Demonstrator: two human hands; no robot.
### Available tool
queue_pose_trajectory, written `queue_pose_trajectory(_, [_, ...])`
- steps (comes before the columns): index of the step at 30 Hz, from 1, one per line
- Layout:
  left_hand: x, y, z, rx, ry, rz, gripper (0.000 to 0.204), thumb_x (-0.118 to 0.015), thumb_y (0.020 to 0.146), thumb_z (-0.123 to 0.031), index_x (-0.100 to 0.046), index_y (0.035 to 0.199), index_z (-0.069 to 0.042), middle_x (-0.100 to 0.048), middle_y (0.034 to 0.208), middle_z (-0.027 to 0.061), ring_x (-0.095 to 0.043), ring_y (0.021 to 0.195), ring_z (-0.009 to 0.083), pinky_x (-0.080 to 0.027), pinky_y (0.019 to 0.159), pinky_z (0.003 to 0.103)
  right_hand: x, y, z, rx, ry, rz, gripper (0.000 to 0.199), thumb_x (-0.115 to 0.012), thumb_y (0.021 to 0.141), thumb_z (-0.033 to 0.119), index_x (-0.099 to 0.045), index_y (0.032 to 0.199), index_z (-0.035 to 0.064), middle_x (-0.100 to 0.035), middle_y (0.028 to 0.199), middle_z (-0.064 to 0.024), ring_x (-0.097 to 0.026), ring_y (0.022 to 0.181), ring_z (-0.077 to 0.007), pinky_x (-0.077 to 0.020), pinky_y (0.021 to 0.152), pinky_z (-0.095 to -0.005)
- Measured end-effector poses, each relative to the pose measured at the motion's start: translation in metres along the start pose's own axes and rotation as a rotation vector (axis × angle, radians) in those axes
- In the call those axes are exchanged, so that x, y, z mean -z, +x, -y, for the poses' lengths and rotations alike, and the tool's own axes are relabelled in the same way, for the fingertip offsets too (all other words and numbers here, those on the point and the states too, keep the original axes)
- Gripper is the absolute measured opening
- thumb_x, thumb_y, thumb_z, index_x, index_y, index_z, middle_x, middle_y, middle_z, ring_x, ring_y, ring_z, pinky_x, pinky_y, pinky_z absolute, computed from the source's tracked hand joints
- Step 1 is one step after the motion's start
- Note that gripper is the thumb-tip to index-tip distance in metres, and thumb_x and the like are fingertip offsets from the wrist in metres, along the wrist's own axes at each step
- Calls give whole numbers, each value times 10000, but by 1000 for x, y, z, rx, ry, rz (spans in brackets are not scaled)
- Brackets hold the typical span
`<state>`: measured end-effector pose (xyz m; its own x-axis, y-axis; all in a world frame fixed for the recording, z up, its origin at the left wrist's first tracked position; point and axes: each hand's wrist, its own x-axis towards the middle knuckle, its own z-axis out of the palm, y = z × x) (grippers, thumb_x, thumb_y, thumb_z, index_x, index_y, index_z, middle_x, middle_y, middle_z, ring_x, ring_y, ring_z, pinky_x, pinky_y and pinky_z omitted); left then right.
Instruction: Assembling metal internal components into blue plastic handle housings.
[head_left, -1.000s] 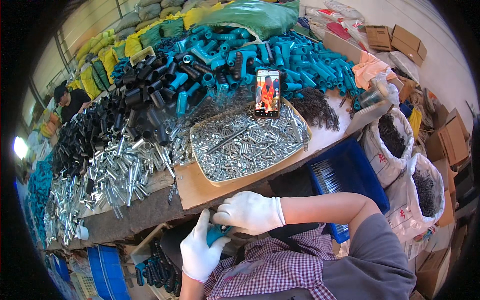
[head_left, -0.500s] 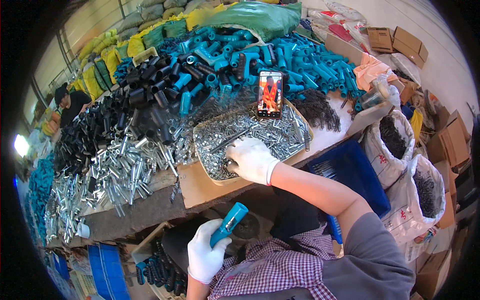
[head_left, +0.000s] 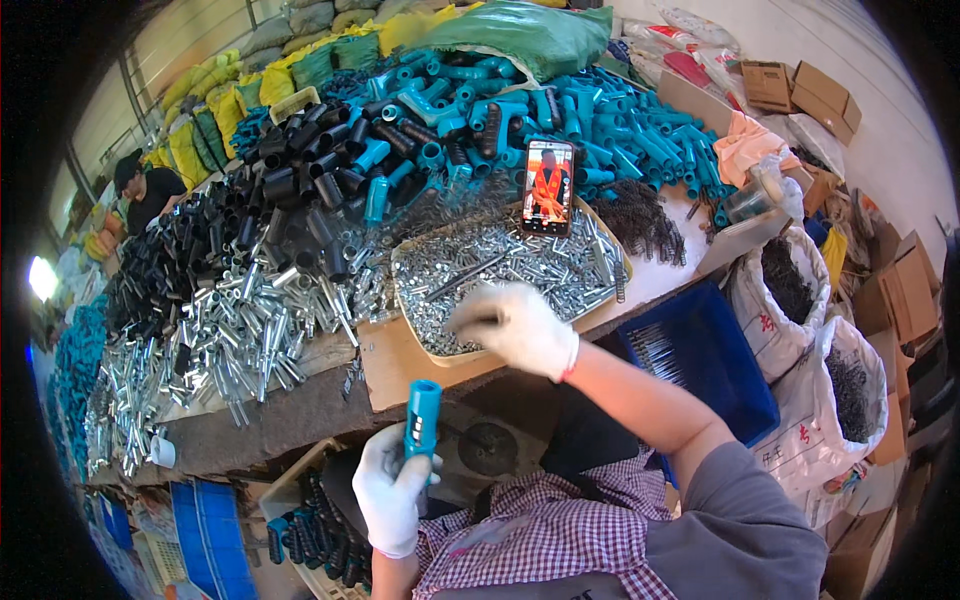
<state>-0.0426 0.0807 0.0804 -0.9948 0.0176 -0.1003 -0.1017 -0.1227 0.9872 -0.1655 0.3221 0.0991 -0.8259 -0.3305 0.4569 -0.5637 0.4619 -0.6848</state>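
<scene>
Teal plastic handle (head_left: 422,418) stands nearly upright in the left hand (head_left: 388,492), whose white-gloved fingers are wrapped round its lower part, near the person's lap and just below the near edge of the surface (head_left: 300,415). The open end of the handle points up.

Farther off, the right hand (head_left: 518,326), also in a white glove, hovers over the shallow tan tray (head_left: 395,345) of small silvery metal parts; its fingers are drawn together toward the left as if pinching something, but motion blur hides whether anything sits between them. A few dark thin rods (head_left: 470,275) lie across the metal parts in the tray.

A phone (head_left: 548,186) with a lit screen leans upright at the far edge of the tray. Beyond it rises a heap of teal pipe fittings (head_left: 560,110), with black fittings (head_left: 250,220) to the left and shiny metal tubes (head_left: 240,335) spread across the near left of the surface. A blue crate (head_left: 715,350) sits right of the forearm, beside white sacks (head_left: 800,330) of dark parts. Another person (head_left: 150,190) in dark clothes sits at the far left.
</scene>
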Motion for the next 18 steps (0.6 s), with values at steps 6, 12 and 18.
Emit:
queue_pose_trajectory(6, [-12,4,13,-122,-23,-67,473,-562,881,-65,-490,1315,107,-619,1137,137,-607,917,155,-499,797,260,-58,-47,48,12,225,37,143,-744,769,135,-692,880,61,-676,869,-120,-665,854,-323,-528,770,-389])
queue_pose_trajectory(12, [-5,1,24,-158,-21,-81,518,-587,890,-97,-473,1353,106,-608,1163,114,-587,994,146,-486,853,266,-71,-52,46,-81,342,14,163,-807,750,95,-690,857,57,-688,870,-59,-660,800,-202,-510,728,-325])
queue_pose_trajectory(18, [9,-2,26,-44,-242,84,695,-731,874,-309,-462,1356,113,-656,1075,134,-658,818,175,-582,665,293,-74,-43,40,-368,648,214,354,-845,730,198,-673,975,10,-680,884,-95,-632,821,-154,-501,768,-302])
